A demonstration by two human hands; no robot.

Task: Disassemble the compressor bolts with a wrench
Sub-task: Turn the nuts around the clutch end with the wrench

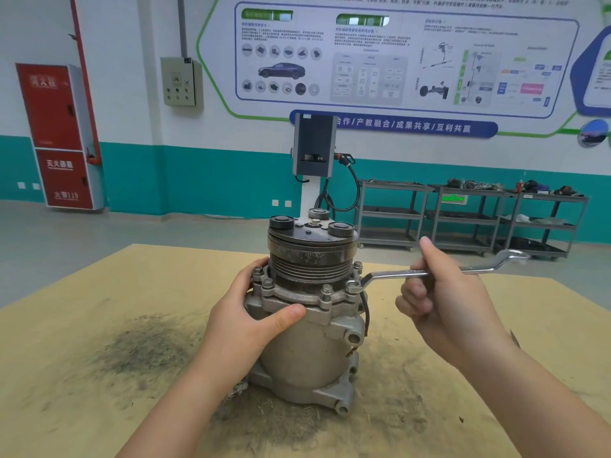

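Upright at the centre of the dusty tan bench (99, 325), the grey metal compressor (304, 342) is steadied by the left hand (251, 312), fingers wrapped on its flange at 9 o'clock. The right hand (443, 299) grips the silver ring wrench (429, 272), seated on the 3 o'clock flange bolt (353, 285). Best practice: keep the ring fully seated and pull level.
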